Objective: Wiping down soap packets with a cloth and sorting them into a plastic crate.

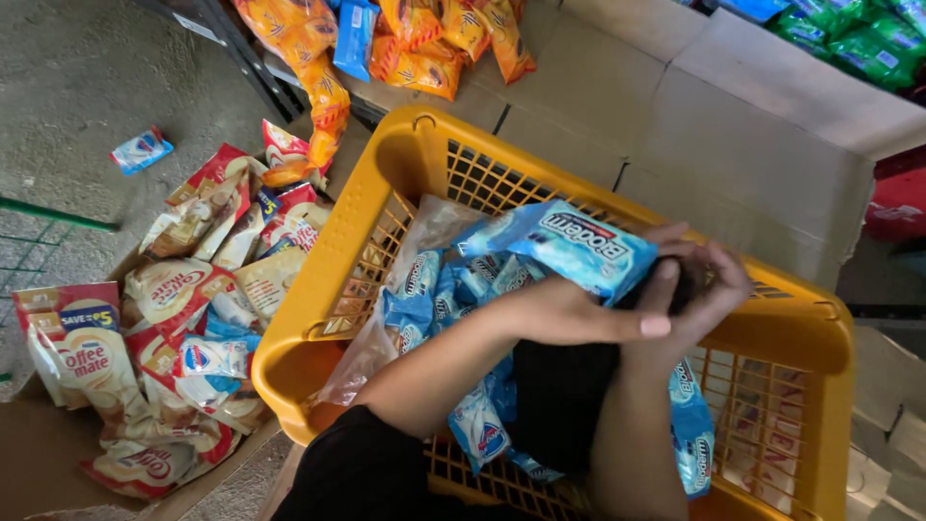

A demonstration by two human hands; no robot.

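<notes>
A yellow plastic basket (386, 183) holds several blue-and-white sachet packets (434, 289) and a clear plastic bag (434, 224). Over the basket's middle, my left hand (574, 314) and my right hand (699, 285) meet. Both grip one larger light-blue packet (579, 246), which is lifted and tilted above the pile. My left fingers curl under its lower edge and my right hand closes on its right end. Something black (559, 386) lies under my forearms; what it is I cannot tell.
A pile of cream-and-red creamer pouches (183, 299) lies in a cardboard box left of the basket. Orange snack packets (424, 48) hang at the top, green packets (868, 39) at top right. Flat cardboard (733, 135) lies behind the basket. A lone blue sachet (141, 150) lies on the concrete floor.
</notes>
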